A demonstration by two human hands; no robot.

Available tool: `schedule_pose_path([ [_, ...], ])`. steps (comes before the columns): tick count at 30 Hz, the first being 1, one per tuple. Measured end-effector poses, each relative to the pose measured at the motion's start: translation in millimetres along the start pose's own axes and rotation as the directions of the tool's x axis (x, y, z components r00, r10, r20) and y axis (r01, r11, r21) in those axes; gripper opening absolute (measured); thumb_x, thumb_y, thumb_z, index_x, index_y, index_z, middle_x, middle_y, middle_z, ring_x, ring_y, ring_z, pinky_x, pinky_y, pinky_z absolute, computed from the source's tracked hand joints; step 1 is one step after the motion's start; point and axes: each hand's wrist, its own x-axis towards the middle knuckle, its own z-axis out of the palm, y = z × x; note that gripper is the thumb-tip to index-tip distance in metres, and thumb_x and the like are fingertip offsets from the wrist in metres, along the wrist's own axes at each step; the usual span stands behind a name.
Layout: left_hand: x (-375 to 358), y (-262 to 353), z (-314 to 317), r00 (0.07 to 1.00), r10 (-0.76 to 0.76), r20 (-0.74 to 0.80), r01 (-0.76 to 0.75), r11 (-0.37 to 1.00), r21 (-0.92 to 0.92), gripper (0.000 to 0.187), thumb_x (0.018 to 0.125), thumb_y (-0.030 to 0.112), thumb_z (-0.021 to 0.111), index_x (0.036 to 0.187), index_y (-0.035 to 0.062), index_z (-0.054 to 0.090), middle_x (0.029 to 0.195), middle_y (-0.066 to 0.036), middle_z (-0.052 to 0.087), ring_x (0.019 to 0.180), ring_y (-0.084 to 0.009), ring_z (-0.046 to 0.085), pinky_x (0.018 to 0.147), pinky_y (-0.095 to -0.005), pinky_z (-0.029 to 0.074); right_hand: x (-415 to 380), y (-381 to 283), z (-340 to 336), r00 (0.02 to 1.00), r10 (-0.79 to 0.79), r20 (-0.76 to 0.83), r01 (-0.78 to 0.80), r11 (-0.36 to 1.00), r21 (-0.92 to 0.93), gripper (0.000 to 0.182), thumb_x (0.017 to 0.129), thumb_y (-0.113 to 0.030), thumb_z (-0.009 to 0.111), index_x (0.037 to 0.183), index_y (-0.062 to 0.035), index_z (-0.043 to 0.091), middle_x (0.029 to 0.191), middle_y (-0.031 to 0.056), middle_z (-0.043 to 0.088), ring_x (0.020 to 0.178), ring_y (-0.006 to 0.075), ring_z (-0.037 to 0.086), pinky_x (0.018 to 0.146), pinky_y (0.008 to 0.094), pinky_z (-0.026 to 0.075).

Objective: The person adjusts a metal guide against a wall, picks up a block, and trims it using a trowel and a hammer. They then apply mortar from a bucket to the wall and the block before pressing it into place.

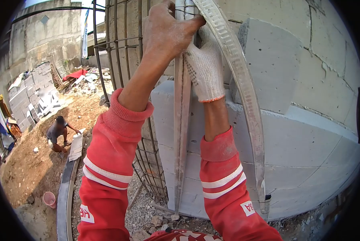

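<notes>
Upright strip: the long metal strip (179, 104) stands between both forearms, just in front of the wall corner; its upper part is at the hands.
Left hand: bare (164, 32), closed about the strip, thumb across it; fingertips hidden.
Right hand: gloved (207, 68), against its side; how far it is closed, I cannot tell.
Slip risk: an uneven hold could let the strip twist or slide.
Curved strip: the bowed metal band (244, 76) beside the glove could spring and cut the bare skin.
Block wall: a knock could chip its edge (164, 116).
Steel bars: close by (140, 28); they could snag the left sleeve (111, 136).
</notes>
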Motion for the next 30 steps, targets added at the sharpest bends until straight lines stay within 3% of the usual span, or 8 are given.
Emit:
schedule_pose_path([
  [3,-1,2,2,0.999,-0.019,-0.031,0.021,0.998,0.060,0.077,0.073,0.047,0.082,0.122,-0.0092,0.064,0.098,-0.022,0.073,0.082,-0.0241,0.073,0.076,-0.0325,0.057,-13,-11,8,0.968,-0.214,-0.131,0.155,0.921,-0.357,0.055,0.093,-0.029,0.068,0.131,0.0059,0.051,0.118,0.0251,0.061,0.105,0.0355,0.065,0.087,0.0447,0.052],
  [9,1,10,-5,1.000,-0.001,0.001,0.001,0.986,0.167,0.069,0.073,0.043,0.080,0.120,-0.0059,0.067,0.099,-0.022,0.074,0.081,-0.0242,0.073,0.077,-0.0333,0.056,-18,-12,16,0.922,-0.326,-0.207,0.238,0.902,-0.360,0.048,0.095,-0.027,0.064,0.132,0.0010,0.054,0.119,0.0232,0.061,0.109,0.0338,0.063,0.089,0.0457,0.051],
  [11,1,13,-6,1.000,-0.022,-0.010,0.023,0.990,0.138,0.070,0.067,0.050,0.080,0.106,-0.0076,0.070,0.091,-0.023,0.072,0.082,-0.0320,0.072,0.080,-0.0401,0.055,-18,-21,11,0.973,-0.156,-0.170,0.107,0.958,-0.264,0.051,0.093,-0.033,0.067,0.129,0.0021,0.057,0.115,0.0232,0.064,0.105,0.0338,0.065,0.088,0.0457,0.052],
  [17,0,22,-9,0.999,-0.030,-0.014,0.032,0.985,0.171,0.067,0.069,0.047,0.079,0.106,-0.0083,0.069,0.091,-0.023,0.072,0.083,-0.0316,0.072,0.081,-0.0397,0.055,-8,-9,9,0.994,-0.019,-0.110,0.026,0.998,0.056,0.070,0.083,-0.040,0.078,0.131,0.0055,0.054,0.120,0.0197,0.064,0.108,0.0279,0.064,0.089,0.0391,0.050],
  [23,1,5,-3,0.998,-0.052,-0.019,0.055,0.983,0.174,0.070,0.073,0.048,0.077,0.112,-0.0086,0.067,0.098,-0.023,0.072,0.090,-0.0336,0.071,0.084,-0.0413,0.053,-9,-1,14,0.995,-0.034,-0.095,0.041,0.997,0.072,0.076,0.084,-0.044,0.075,0.131,0.0105,0.052,0.121,0.0251,0.063,0.111,0.0332,0.063,0.091,0.0431,0.049],
  [25,-1,4,-2,0.996,-0.090,-0.019,0.091,0.986,0.142,0.074,0.074,0.049,0.077,0.118,-0.0090,0.064,0.105,-0.025,0.071,0.097,-0.0343,0.070,0.087,-0.0413,0.052,-19,-19,6,0.997,0.070,-0.022,-0.071,0.997,-0.035,0.078,0.086,-0.041,0.072,0.136,0.0122,0.045,0.121,0.0292,0.061,0.113,0.0395,0.062,0.093,0.0463,0.049],
  [27,1,-6,1,0.999,-0.039,-0.032,0.042,0.993,0.110,0.078,0.075,0.051,0.077,0.123,-0.0096,0.061,0.112,-0.027,0.068,0.102,-0.0348,0.068,0.090,-0.0402,0.051,-47,-31,5,0.997,-0.020,-0.069,-0.013,0.891,-0.454,0.079,0.086,-0.036,0.071,0.142,0.0104,0.038,0.125,0.0335,0.057,0.114,0.0444,0.061,0.096,0.0490,0.049],
  [30,3,-8,0,0.998,-0.068,0.017,0.068,0.997,0.028,0.084,0.077,0.046,0.078,0.133,-0.0113,0.052,0.116,-0.025,0.067,0.105,-0.0301,0.067,0.091,-0.0376,0.051,-115,-67,-26,0.999,-0.027,0.037,0.042,0.845,-0.534,0.078,0.086,-0.031,0.070,0.146,0.0054,0.036,0.133,0.0326,0.052,0.115,0.0465,0.060,0.100,0.0496,0.048],
])
